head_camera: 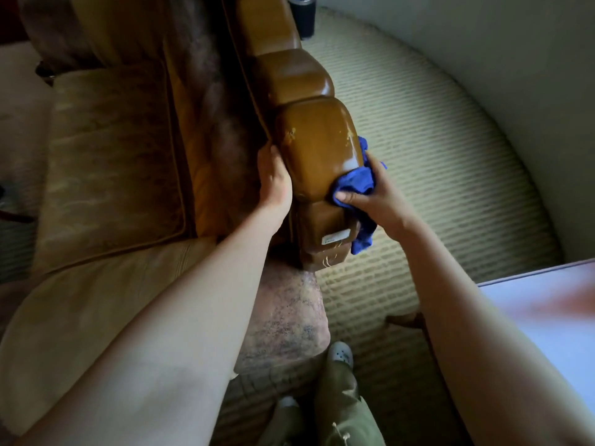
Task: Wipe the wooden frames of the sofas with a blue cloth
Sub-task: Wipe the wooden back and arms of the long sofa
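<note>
The sofa's glossy brown wooden arm [317, 146] runs from the top of the view down to the centre. My right hand [373, 191] grips a bunched blue cloth [355, 183] and presses it against the arm's front right corner; a tail of the cloth hangs down beside the frame. My left hand [273, 181] holds the arm's left side, its fingers curled round the edge by the upholstery. A white label [336, 235] sits on the lower front block of the frame.
Tan seat cushions [109, 162] lie left of the arm. A ribbed green carpet [434, 162] spreads to the right, with a pale wall beyond. A dark tumbler [302, 14] stands on the floor at the top. A light tabletop [553, 304] juts in at the right. My feet show below.
</note>
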Tool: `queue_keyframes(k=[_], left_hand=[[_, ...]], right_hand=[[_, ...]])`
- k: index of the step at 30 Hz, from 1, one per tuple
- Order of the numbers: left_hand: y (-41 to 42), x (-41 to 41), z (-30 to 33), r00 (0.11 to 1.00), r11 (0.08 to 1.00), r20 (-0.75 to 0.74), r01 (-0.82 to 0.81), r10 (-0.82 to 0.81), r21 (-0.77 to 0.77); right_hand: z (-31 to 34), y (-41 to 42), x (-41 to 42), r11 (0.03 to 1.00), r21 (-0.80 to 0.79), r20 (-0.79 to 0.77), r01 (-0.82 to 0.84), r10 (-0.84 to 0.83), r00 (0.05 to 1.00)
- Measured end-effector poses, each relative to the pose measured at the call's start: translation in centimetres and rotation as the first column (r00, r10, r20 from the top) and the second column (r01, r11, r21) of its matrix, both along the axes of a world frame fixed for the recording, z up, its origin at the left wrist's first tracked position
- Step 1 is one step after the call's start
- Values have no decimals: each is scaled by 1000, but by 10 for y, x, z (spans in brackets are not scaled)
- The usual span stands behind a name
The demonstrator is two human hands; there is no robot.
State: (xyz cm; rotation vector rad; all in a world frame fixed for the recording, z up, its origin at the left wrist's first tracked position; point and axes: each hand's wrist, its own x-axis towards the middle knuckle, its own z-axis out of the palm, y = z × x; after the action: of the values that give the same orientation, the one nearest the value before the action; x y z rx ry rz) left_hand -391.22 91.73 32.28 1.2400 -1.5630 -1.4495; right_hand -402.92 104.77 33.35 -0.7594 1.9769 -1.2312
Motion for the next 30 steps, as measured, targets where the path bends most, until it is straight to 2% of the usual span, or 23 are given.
queue_keyframes(k=[3, 5, 6, 10, 12, 14, 18, 19, 22, 24, 27, 28, 30], left_hand=[[-1, -1, -3, 1000, 1000, -15, -15, 14, -15], [-2, -2, -3, 1000, 1000, -15, -9, 9, -9], [-1, -2, -2, 1000, 1000, -14, -6, 6, -4], [2, 2, 1, 1000, 1000, 5, 14, -14, -17], [4, 3, 1, 999, 999, -3, 38, -38, -21], [5, 2, 0, 1000, 999, -5, 29, -29, -32], [4, 1, -2, 1000, 1000, -2, 0, 0, -14], [4, 1, -1, 1000, 1000, -15, -10, 10, -7], [4, 1, 0, 999, 1000, -23, -23, 23, 2], [3, 0, -1, 1000, 1000, -1, -20, 20, 14], [4, 0, 0, 999, 999, 8, -40, 40, 12], [5, 1, 2, 999, 999, 3, -39, 39, 10], [5, 3, 8, 1000, 999, -7, -14, 14, 46]], right_hand=[[3, -7, 19, 995, 90, -154, 40, -26, 988], [6, -10, 34, 987, 95, -304, 126, -92, 948], [8, -11, 31, 988, 90, -324, 126, -90, 942], [28, -5, -13, 955, 254, -305, -156, 232, 924], [33, 1, -26, 936, 273, -298, -220, 300, 906], [30, 2, -16, 954, 232, -314, -192, 260, 913], [16, -8, 35, 989, 129, -246, 77, -43, 968], [16, -10, 33, 987, 134, -246, 93, -57, 968], [24, -3, -1, 979, 187, -224, -86, 128, 966], [21, 5, -25, 974, 174, -155, -145, 172, 973], [12, 9, -18, 985, 174, -158, 16, 12, 987], [7, 9, -5, 985, 133, -200, 108, -80, 977], [5, 13, 33, 960, -52, -295, 274, -277, 914]])
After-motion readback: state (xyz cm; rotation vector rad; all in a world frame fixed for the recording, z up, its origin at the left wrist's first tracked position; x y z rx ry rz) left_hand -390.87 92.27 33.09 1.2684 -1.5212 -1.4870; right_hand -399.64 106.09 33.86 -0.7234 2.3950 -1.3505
